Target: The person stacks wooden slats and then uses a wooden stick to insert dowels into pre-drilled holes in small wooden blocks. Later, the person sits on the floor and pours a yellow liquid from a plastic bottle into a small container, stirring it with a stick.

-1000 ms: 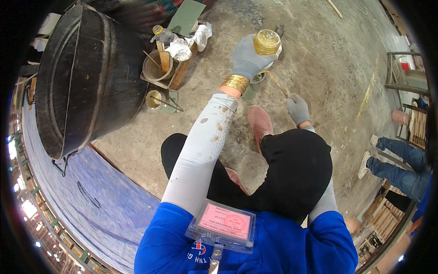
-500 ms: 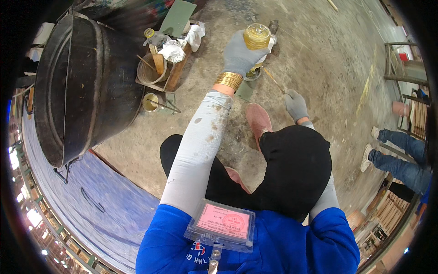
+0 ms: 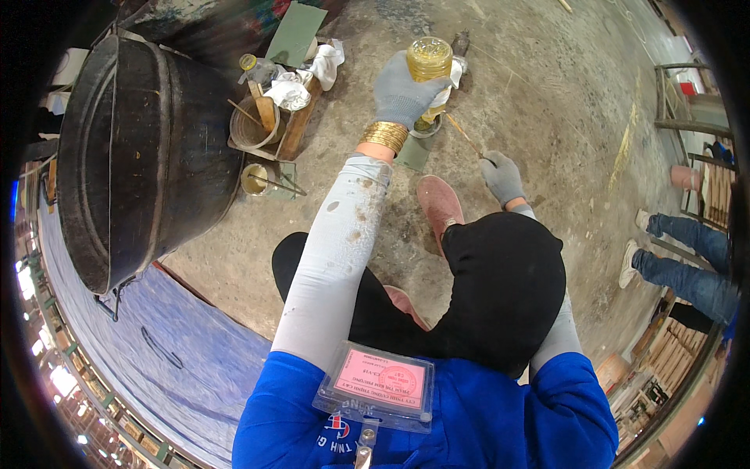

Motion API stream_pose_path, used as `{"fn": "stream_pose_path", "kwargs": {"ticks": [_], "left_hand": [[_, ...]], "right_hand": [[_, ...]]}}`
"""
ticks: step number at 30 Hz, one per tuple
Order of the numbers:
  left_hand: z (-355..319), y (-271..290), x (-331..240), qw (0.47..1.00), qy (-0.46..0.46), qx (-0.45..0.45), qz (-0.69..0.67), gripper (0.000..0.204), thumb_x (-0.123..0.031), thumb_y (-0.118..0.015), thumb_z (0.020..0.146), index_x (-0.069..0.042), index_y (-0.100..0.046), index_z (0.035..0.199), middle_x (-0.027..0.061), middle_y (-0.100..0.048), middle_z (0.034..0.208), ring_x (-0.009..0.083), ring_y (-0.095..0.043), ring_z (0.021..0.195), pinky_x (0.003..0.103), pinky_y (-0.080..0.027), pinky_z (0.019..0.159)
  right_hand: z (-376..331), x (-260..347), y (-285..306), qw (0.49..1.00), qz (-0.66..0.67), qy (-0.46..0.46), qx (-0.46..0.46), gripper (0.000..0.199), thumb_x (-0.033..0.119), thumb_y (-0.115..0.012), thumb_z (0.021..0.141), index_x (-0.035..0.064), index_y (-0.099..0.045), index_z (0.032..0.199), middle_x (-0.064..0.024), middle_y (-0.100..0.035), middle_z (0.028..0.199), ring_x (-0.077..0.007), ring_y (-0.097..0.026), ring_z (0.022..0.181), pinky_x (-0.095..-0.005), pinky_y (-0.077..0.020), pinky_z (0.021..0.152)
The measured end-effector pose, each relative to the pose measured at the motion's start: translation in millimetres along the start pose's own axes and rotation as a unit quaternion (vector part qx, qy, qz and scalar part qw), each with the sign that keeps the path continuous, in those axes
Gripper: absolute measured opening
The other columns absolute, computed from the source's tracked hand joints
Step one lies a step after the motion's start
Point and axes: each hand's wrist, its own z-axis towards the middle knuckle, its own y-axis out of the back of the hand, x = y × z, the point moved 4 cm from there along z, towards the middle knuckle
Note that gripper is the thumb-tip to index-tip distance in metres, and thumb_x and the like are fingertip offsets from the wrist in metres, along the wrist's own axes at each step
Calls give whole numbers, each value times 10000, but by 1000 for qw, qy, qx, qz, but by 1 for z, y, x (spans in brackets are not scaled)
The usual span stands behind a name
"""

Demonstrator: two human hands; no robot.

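My left hand [image 3: 405, 94], in a grey glove, is wrapped round a clear bottle [image 3: 430, 56] of yellow liquid. The bottle is tipped, its round base up, with its lower end down over a small cup [image 3: 426, 130] on the floor. Whether liquid runs out is hidden behind the hand. My right hand [image 3: 501, 178], also gloved in grey, is closed on a thin wooden stick [image 3: 462, 134]. The stick's far end slants toward the cup; its tip is too small to make out. Under the cup lies a green sheet [image 3: 412, 156].
A big dark metal tub [image 3: 156, 156] stands at left. Beside it are a wooden tray [image 3: 301, 121] with a plastic tub [image 3: 248, 129], another bottle [image 3: 258, 69] and white rags [image 3: 289, 90], plus a pot [image 3: 256, 179]. A person's legs in jeans [image 3: 683, 270] show at right.
The bottle in my left hand has tipped a little further, its base showing more. The whole view has shifted slightly; my right hand still holds the stick in about the same place.
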Motion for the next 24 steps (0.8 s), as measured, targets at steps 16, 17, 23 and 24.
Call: {"fn": "stream_pose_path", "kwargs": {"ticks": [16,17,23,24], "left_hand": [[-1,5,-2,999,-4,-14,-37,511,-354,-804,586,-64,-625,968,102,-669,899,234,-650,825,331,-500,744],[-1,6,2,999,-2,-20,-50,512,-351,-803,587,-65,-625,972,103,-670,900,234,-651,826,330,-501,745],[0,5,-1,998,-26,-40,-49,445,-321,-795,588,-73,-636,921,101,-669,862,245,-650,809,338,-505,739],[1,6,-1,997,-21,-44,-68,445,-319,-797,587,-73,-637,921,101,-670,867,243,-651,812,338,-505,741]], "right_hand": [[-2,6,2,1000,-23,19,6,239,238,-566,776,53,-638,909,-201,-623,856,-364,-597,828,-396,-463,705],[-3,8,1,999,-17,27,2,238,239,-565,777,54,-638,909,-199,-624,857,-363,-598,832,-395,-464,707],[-1,-4,-2,1000,0,-5,-6,238,240,-559,784,60,-644,913,-195,-628,868,-359,-600,846,-392,-465,717],[-1,-5,-3,1000,4,-2,-5,238,239,-557,785,60,-645,915,-196,-627,870,-359,-600,847,-393,-465,717]]}}
